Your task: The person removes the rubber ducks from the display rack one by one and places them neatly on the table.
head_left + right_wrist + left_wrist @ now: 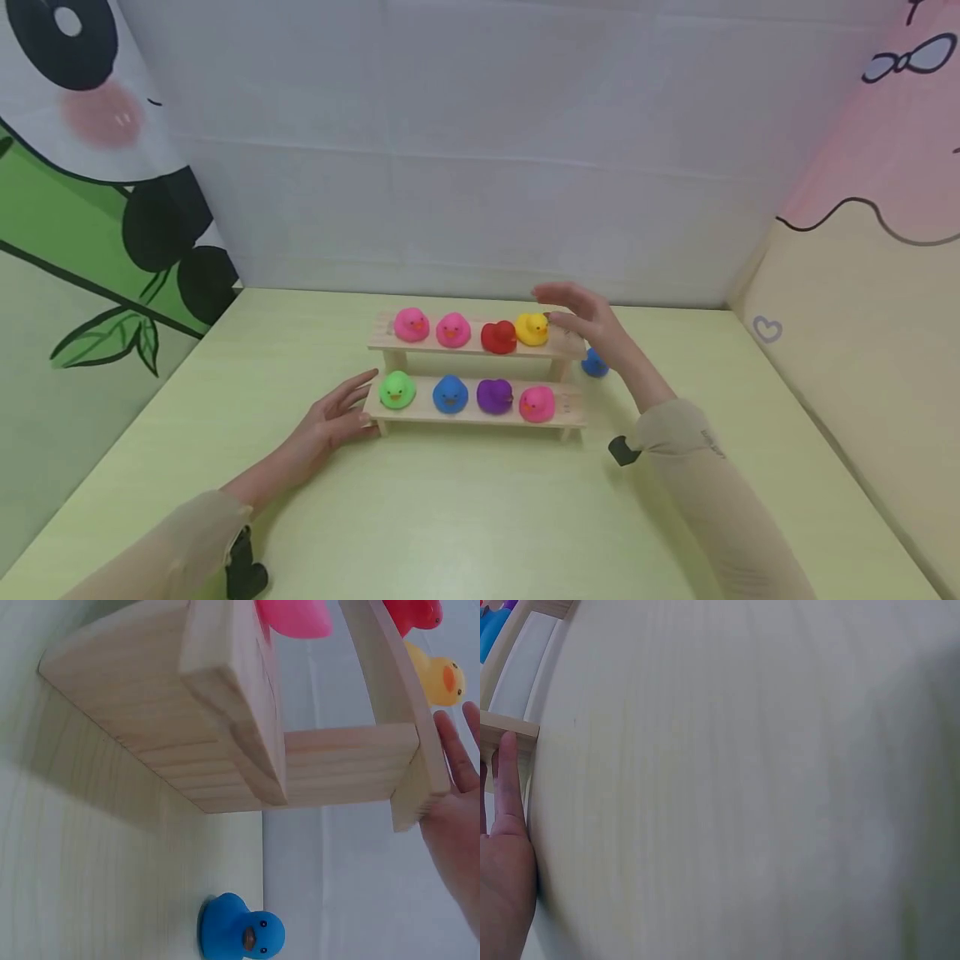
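Note:
A two-tier wooden rack [450, 348] stands on the table with several rubber ducks on it. The upper tier carries two pink ducks, a red duck [498, 337] and a yellow duck [532, 329]. Below sit a green duck [397, 390], a blue duck [450, 394], a purple duck [495, 397] and a pink duck [537, 404]. My left hand [330, 425] rests against the rack's left end, fingers extended. At the upper tier's right end, my right hand [592, 321] has its fingers spread beside the yellow duck; contact with the duck is unclear.
Another blue duck [238, 930] is on the table right of the rack, partly hidden by my right hand in the head view. A white cloth wall [465, 167] rises behind the table [450, 517]. Printed panels flank both sides.

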### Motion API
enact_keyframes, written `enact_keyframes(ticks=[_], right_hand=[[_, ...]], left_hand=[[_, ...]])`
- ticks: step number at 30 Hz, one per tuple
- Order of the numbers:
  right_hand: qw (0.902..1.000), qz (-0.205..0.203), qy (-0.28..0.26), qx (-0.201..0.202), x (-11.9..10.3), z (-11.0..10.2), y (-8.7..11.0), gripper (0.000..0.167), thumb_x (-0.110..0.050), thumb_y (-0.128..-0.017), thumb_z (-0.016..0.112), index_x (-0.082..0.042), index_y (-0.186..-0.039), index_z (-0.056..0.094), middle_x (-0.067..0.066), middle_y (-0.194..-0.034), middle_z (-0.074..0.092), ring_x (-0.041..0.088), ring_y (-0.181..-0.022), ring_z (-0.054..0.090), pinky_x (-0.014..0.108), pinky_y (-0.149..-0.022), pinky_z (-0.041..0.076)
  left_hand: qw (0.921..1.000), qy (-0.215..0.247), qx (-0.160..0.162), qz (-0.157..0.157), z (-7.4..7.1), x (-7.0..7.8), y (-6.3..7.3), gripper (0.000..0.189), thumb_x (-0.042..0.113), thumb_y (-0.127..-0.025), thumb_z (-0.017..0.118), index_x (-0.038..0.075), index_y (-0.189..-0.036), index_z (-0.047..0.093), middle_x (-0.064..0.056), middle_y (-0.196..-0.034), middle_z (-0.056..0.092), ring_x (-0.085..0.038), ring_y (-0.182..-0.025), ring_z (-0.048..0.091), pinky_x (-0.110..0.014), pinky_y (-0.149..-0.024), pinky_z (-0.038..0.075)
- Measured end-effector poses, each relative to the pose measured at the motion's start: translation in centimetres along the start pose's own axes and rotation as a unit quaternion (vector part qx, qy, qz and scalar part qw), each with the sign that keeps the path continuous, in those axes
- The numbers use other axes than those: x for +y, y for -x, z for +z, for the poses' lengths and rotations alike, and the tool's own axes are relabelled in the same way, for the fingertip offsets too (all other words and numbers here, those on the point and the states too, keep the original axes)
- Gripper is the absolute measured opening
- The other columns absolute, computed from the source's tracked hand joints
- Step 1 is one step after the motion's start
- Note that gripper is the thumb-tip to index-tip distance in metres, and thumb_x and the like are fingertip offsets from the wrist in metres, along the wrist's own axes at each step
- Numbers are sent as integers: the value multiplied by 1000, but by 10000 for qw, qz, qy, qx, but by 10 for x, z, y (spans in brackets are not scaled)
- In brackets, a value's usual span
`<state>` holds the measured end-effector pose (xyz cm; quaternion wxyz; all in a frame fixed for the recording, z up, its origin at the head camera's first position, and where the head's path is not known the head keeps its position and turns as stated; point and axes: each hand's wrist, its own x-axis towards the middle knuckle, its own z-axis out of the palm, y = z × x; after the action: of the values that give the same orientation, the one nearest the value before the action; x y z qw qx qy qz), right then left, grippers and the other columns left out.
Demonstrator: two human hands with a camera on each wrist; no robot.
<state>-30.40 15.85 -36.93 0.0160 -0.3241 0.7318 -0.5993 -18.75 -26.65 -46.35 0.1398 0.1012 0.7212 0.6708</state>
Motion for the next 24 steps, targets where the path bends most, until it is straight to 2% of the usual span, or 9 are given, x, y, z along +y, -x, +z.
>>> enact_keyframes(ticks=[4, 7, 10, 17, 24], right_hand=[[9997, 22, 61, -238, 0, 5, 2, 40, -11, -96, 58, -2, -135, 55, 14, -137, 59, 24, -131, 53, 38, -115, 44], [9986, 93, 238, -467, 0, 6, 2, 38, -9, -95, 59, -1, -133, 57, 10, -135, 61, 23, -128, 55, 24, -108, 49], [9967, 204, 471, -621, -2, 5, 3, 37, -10, -95, 61, -3, -132, 58, 16, -137, 58, 25, -127, 57, 26, -109, 48], [9933, 609, 675, -720, -4, 2, 5, 39, -12, -95, 65, -8, -132, 59, 12, -138, 58, 30, -130, 57, 29, -108, 49], [9931, 825, 627, -545, -2, 3, 3, 39, -18, -93, 69, -12, -131, 62, 9, -135, 61, 27, -126, 61, 27, -102, 53]], left_hand=[[10000, -11, -6, -15, 0, -1, -1, 68, 18, -100, 55, 21, -159, 20, -19, -163, 23, 4, -119, 58, -25, -97, 55], [10000, -20, -2, 11, 0, -1, -1, 67, 17, -101, 54, 21, -159, 20, -19, -163, 23, 3, -119, 58, -25, -97, 55], [10000, -8, 6, 55, 1, -1, -1, 67, 16, -100, 54, 21, -158, 21, -19, -162, 23, 3, -119, 59, -26, -97, 56], [10000, 0, -11, 91, 0, -3, -3, 66, 15, -100, 54, 21, -158, 22, -20, -162, 25, 2, -120, 59, -26, -97, 56], [10000, 15, 9, 63, -1, -4, -2, 66, 17, -100, 54, 21, -158, 22, -19, -162, 24, 2, -120, 59, -26, -97, 56]])
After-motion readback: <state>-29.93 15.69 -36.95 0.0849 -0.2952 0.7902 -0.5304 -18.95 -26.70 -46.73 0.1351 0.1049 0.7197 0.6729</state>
